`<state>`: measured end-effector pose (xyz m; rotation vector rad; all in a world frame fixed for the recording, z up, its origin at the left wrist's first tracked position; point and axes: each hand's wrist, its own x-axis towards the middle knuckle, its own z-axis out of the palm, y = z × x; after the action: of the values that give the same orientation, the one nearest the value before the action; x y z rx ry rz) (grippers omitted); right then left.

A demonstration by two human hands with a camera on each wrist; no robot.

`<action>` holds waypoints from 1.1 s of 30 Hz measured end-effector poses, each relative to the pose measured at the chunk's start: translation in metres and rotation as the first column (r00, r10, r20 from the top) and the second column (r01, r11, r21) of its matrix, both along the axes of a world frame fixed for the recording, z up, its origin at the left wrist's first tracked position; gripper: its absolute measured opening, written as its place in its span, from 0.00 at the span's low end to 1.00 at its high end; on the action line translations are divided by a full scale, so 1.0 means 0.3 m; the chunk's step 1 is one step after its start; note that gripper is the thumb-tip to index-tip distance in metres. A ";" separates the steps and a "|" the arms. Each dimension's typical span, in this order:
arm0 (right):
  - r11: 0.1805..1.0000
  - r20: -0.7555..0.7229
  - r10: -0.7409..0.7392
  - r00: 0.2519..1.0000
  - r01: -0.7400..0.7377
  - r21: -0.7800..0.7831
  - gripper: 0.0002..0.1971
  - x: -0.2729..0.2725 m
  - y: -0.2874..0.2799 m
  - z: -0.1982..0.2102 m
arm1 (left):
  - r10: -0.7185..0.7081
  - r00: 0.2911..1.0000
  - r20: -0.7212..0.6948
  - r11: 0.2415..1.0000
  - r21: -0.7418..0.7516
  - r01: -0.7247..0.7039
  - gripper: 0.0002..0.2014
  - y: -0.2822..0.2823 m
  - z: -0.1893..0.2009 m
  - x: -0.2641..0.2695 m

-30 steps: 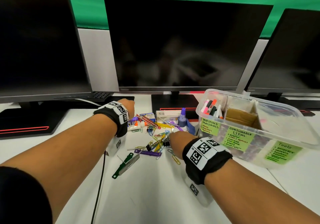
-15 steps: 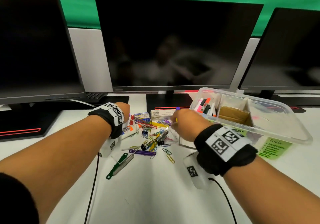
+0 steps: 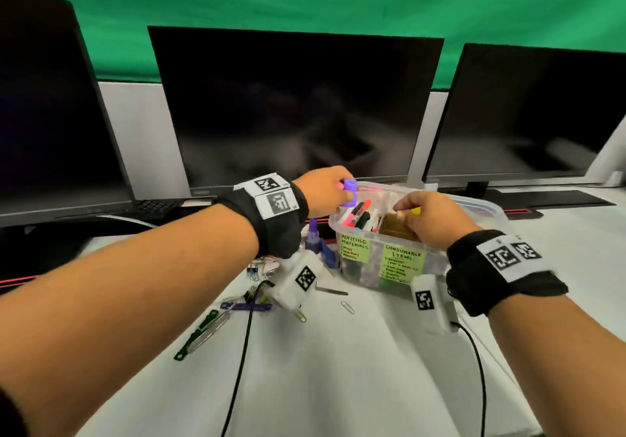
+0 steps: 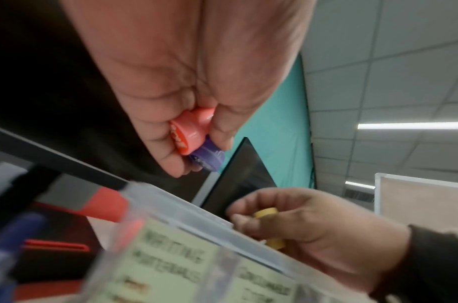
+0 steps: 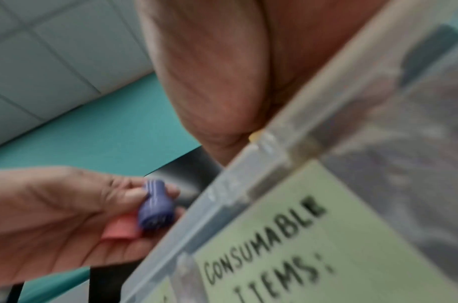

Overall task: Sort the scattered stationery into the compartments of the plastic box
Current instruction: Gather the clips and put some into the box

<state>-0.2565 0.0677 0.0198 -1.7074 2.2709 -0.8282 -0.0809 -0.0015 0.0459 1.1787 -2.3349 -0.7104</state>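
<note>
Stationery is being split between two places: part already standing in the clear plastic box (image 3: 487,211), part lying loose on the white table (image 3: 338,369). Left hand (image 3: 323,192) is hovering over the box's left end, fingers curled round two small plastic pieces, a purple one (image 3: 349,192) and an orange-pink one (image 4: 190,131), pinched together against the thumb; what they are exactly is hard to tell, likely caps or small stampers. Holding both at once is probably saving a trip. That hand is sitting above the compartment labelled "WRITING MATERIALS" (image 3: 354,247), where markers (image 3: 359,213) are already standing upright. Right hand (image 3: 430,218) is closed round a small yellow item (image 3: 416,211), poised over the neighbouring compartment labelled "CONSUMABLE ITEMS" (image 3: 402,262), which is showing something brown inside. Each hand appears lined up with its label so that the release drops straight down. Loose pieces are waiting near the box: a silver paper clip (image 3: 348,307), a purple clip (image 3: 246,306), a green-handled tool (image 3: 198,333), a glue bottle (image 3: 313,233) just beside the box wall. Much sorting is left, by this look.
</note>
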 end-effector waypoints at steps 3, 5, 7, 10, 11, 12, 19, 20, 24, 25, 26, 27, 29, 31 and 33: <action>0.997 0.059 0.022 0.998 -0.017 -0.079 0.11 -0.016 0.004 -0.027 | -0.038 0.987 -0.154 0.990 0.131 0.058 0.06 0.061 -0.005 -0.108; 0.980 0.082 -0.014 0.997 0.030 -0.195 0.12 -0.018 0.011 -0.037 | -0.013 0.981 -0.193 0.982 0.182 0.049 0.07 0.079 -0.022 -0.161; 0.939 0.169 -0.059 0.984 0.112 -0.324 0.11 -0.020 0.021 -0.043 | 0.005 0.989 -0.150 0.992 0.129 0.014 0.12 0.079 -0.037 -0.199; 0.917 0.227 -0.090 0.970 0.169 -0.361 0.11 -0.018 0.030 -0.045 | 0.012 0.998 -0.057 1.000 0.020 -0.011 0.12 0.078 -0.055 -0.228; 0.925 0.221 -0.094 0.971 0.168 -0.342 0.11 -0.016 0.030 -0.046 | 0.007 1.000 -0.030 1.000 0.003 -0.007 0.13 0.079 -0.060 -0.229; 0.930 0.216 -0.094 0.972 0.163 -0.330 0.10 -0.013 0.030 -0.046 | -0.001 1.000 -0.017 1.000 0.004 0.001 0.15 0.083 -0.068 -0.229; 0.935 0.171 -0.138 0.976 0.185 -0.302 0.09 0.005 0.038 -0.054 | -0.078 0.996 0.038 0.994 0.080 0.075 0.39 0.095 -0.069 -0.187; 0.934 0.155 -0.136 0.979 0.179 -0.310 0.08 0.010 0.041 -0.054 | -0.074 0.997 0.037 0.995 0.072 0.071 0.38 0.097 -0.068 -0.167; 0.953 0.109 0.091 0.990 -0.055 -0.298 0.05 0.022 0.062 -0.063 | -0.056 0.993 0.100 0.997 -0.055 0.062 0.29 0.093 -0.069 -0.029; 0.962 0.074 0.159 0.985 -0.137 -0.234 0.04 0.030 0.069 -0.068 | -0.035 0.989 0.143 0.995 -0.085 0.047 0.27 0.089 -0.069 0.023; 0.969 0.007 0.201 0.980 -0.198 -0.148 0.05 0.034 0.074 -0.073 | -0.017 0.981 0.193 0.994 -0.103 0.038 0.26 0.087 -0.065 0.074; 0.970 -0.088 0.228 0.970 -0.234 -0.063 0.06 0.038 0.075 -0.078 | 0.000 0.969 0.249 0.993 -0.110 0.028 0.25 0.083 -0.065 0.128; 0.969 -0.278 0.242 0.930 -0.245 0.024 0.10 0.050 0.072 -0.081 | 0.045 0.931 0.362 0.994 -0.111 -0.005 0.22 0.080 -0.069 0.240; 0.975 -0.363 0.218 0.906 -0.219 0.037 0.11 0.069 0.071 -0.071 | 0.087 0.875 0.477 0.994 -0.102 -0.043 0.21 0.079 -0.086 0.355; 0.981 -0.348 0.193 0.918 -0.184 0.060 0.07 0.070 0.079 -0.050 | 0.108 0.806 0.581 0.994 -0.087 -0.071 0.20 0.076 -0.111 0.442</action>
<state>-0.2354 0.0915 0.0049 -2.1693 2.2586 -0.4800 0.0515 0.0211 0.0125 1.6516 -2.7329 -0.2459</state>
